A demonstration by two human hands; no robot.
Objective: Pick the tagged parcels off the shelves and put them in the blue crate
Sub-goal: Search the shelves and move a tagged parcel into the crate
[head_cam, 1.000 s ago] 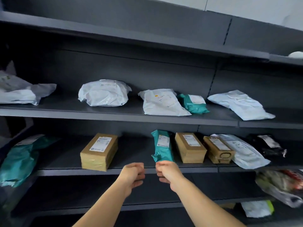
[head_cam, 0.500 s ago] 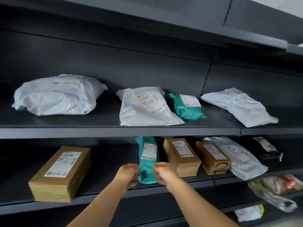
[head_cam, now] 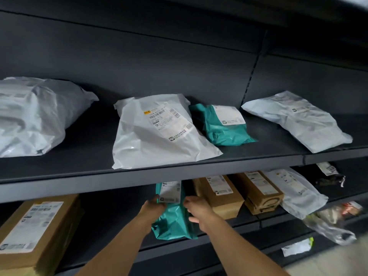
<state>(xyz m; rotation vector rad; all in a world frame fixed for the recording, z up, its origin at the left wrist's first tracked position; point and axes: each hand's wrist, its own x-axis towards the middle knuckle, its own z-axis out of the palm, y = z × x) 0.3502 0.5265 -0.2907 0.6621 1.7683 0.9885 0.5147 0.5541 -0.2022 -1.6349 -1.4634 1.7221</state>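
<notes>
A teal parcel (head_cam: 173, 220) with a white label lies on the lower shelf (head_cam: 247, 220), its front end over the edge. My left hand (head_cam: 152, 209) grips its left side and my right hand (head_cam: 197, 211) its right side. On the upper shelf (head_cam: 83, 176) lie a white parcel (head_cam: 157, 134) with a yellow-tagged label, a second teal parcel (head_cam: 221, 126), a white parcel (head_cam: 298, 120) at the right and a bulky white bag (head_cam: 33, 116) at the left. The blue crate is out of view.
Right of the held parcel stand two cardboard boxes (head_cam: 219, 194) (head_cam: 260, 191), then a white bag (head_cam: 296, 192) and a black parcel (head_cam: 328, 176). A large box (head_cam: 33, 234) sits at lower left. Clear bags (head_cam: 330, 226) lie further down at right.
My view has come closer to the shelves and tilted up. Both hands have gone from closed fists in front of the shelf edge to gripping the teal parcel's two sides.
</notes>
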